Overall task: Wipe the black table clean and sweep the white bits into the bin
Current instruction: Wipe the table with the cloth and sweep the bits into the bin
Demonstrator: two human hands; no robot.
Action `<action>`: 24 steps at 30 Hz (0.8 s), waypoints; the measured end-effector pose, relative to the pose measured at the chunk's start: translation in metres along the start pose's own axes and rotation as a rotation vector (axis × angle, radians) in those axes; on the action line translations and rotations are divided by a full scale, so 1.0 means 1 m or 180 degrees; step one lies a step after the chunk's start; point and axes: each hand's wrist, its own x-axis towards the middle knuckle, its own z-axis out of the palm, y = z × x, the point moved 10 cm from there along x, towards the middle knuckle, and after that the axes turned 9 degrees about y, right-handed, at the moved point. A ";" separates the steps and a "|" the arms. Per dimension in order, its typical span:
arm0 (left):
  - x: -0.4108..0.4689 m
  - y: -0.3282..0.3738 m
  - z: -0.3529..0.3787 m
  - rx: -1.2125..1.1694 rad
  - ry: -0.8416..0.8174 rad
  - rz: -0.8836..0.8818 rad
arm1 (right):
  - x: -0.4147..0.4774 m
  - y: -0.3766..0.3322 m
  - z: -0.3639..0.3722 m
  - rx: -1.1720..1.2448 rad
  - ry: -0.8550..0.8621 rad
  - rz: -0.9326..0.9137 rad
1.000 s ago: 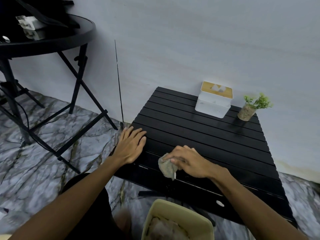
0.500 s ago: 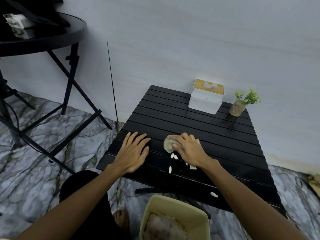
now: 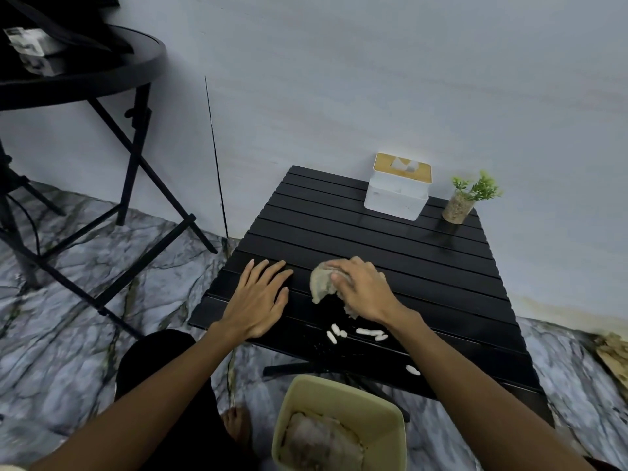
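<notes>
White bits (image 3: 368,332) lie on the black tabletop (image 3: 373,239) near its front edge, just short of the right hand (image 3: 365,290), whose grip holds a crumpled cloth (image 3: 321,283); the left hand (image 3: 260,300) rests flat alongside, holding nothing; the bin (image 3: 356,402) stands below

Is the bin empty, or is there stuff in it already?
Not empty. A crumpled greyish wad lies inside the bin; what it is made of cannot be told.

A crumpled cloth (image 3: 322,282) is pressed on the black slatted surface (image 3: 390,253) by the right hand (image 3: 362,288); white bits (image 3: 368,332) are scattered nearer.
</notes>
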 end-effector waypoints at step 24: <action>-0.002 0.002 0.001 0.0040 -0.0097 0.0001 | -0.056 0.052 -0.076 0.1363 0.0329 0.0722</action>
